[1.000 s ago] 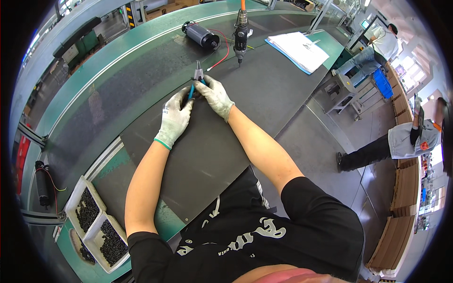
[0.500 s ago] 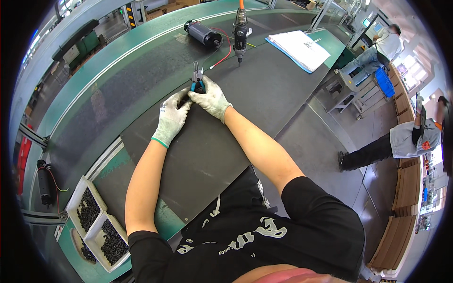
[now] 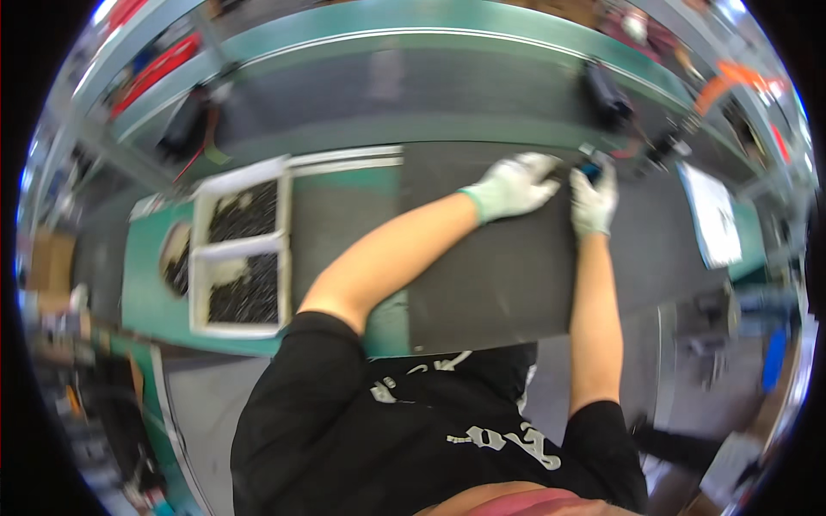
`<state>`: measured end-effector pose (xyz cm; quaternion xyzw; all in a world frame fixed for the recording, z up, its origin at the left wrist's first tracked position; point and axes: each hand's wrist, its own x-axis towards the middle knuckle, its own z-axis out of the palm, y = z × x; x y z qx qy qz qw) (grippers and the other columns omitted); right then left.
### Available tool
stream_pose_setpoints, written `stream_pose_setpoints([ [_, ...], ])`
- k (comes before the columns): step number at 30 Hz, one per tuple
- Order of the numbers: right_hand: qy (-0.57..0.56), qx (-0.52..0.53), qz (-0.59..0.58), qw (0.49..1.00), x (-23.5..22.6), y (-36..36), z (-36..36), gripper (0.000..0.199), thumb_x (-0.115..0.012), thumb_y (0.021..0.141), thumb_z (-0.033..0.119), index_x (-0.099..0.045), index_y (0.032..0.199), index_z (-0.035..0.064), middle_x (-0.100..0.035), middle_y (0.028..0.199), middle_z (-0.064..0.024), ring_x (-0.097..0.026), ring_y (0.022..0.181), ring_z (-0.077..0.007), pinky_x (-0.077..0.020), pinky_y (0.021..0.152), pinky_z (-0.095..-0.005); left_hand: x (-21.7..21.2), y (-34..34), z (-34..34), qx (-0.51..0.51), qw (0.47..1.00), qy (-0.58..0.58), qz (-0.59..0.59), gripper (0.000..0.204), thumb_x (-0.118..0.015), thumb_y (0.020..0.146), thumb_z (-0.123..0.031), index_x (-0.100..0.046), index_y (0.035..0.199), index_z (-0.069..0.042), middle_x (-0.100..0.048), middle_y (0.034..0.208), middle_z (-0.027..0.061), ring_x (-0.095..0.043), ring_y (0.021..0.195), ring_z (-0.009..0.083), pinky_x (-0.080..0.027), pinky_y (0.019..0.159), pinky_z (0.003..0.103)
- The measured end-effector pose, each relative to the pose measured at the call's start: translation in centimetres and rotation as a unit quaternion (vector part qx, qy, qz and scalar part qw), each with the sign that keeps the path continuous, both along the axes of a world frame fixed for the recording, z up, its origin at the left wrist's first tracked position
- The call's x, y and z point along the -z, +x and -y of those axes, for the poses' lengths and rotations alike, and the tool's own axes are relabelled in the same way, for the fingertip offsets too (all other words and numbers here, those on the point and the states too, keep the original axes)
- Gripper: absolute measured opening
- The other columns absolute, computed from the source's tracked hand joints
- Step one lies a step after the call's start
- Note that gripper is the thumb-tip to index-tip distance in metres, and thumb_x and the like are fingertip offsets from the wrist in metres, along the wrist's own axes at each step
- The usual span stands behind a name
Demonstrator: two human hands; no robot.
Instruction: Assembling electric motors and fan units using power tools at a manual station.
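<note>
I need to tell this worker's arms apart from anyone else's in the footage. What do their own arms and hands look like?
Both hands wear light, whitish knit gloves: the left hand glove has a green cuff at the wrist, and the right hand glove looks the same pale colour. The forearms are bare, and a black short-sleeved shirt with white lettering ends at the upper arms.

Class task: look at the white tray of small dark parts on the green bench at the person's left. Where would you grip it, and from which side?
Probably grip the white tray by its raised outer rim, from the near edge: its compartments are full of dark parts, and the rim is the only bare part.
</note>
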<state>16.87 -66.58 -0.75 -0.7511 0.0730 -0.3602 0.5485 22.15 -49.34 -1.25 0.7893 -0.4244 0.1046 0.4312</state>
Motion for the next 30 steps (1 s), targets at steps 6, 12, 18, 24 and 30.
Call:
stream_pose_setpoints([
  [6, 0.096, -0.088, -0.023, 0.991, 1.0, 0.9, -0.5, 0.032, -0.06, 0.09, -0.006, -0.058, 0.121, -0.0003, -0.064, 0.109, -0.0061, -0.063, 0.097, -0.0153, -0.0493, 0.092, -0.0288, -1.0, -0.3, -1.9, 0.038, 0.998, 0.013, -0.049, 0.033, -0.054, 0.094, -0.027, -0.062, 0.117, -0.005, -0.065, 0.113, 0.0206, -0.062, 0.107, 0.0371, -0.049, 0.094, 0.044],
  [12, 0.092, -0.069, -0.015, 0.993, 0.5, 0.1, 0.2, 0.035, -0.062, 0.092, 0.004, -0.057, 0.127, 0.0001, -0.064, 0.111, -0.0056, -0.063, 0.096, -0.0145, -0.0493, 0.089, -0.0276, -0.2, 0.0, -0.9, 0.032, 0.999, 0.013, -0.016, 0.035, -0.056, 0.093, -0.027, -0.062, 0.118, -0.003, -0.066, 0.114, 0.0205, -0.062, 0.109, 0.0367, -0.049, 0.095, 0.043],
  [18, 0.064, 0.027, -0.027, 0.997, 0.6, 0.6, -0.1, 0.036, -0.066, 0.091, 0.015, -0.061, 0.125, 0.0037, -0.064, 0.108, -0.0039, -0.057, 0.101, -0.0147, -0.0439, 0.094, -0.03, -0.1, 0.3, -0.6, 0.026, 1.0, 0.016, 0.001, 0.035, -0.058, 0.092, -0.025, -0.064, 0.116, -0.001, -0.066, 0.114, 0.0214, -0.063, 0.109, 0.0364, -0.05, 0.095, 0.042],
  [24, 0.016, 0.01, -0.069, 0.997, -0.5, 0.0, -1.3, 0.028, -0.066, 0.09, 0.025, -0.066, 0.109, 0.006, -0.065, 0.101, -0.0052, -0.059, 0.095, -0.0164, -0.0461, 0.088, -0.0309, -0.8, 0.2, -1.0, 0.034, 0.999, 0.035, -0.014, 0.03, -0.058, 0.092, -0.019, -0.065, 0.113, 0.0, -0.067, 0.112, 0.0211, -0.064, 0.106, 0.0364, -0.051, 0.092, 0.041],
  [30, 0.035, 0.052, -0.066, 0.996, -0.5, -0.5, -1.3, 0.032, -0.067, 0.089, 0.03, -0.068, 0.079, 0.0006, -0.06, 0.065, -0.0039, -0.053, 0.063, -0.0127, -0.0464, 0.063, -0.0322, -1.2, 0.0, -0.8, 0.053, 0.998, 0.027, -0.015, 0.029, -0.058, 0.092, -0.02, -0.065, 0.112, 0.0, -0.067, 0.11, 0.0204, -0.063, 0.106, 0.0364, -0.05, 0.092, 0.042],
])
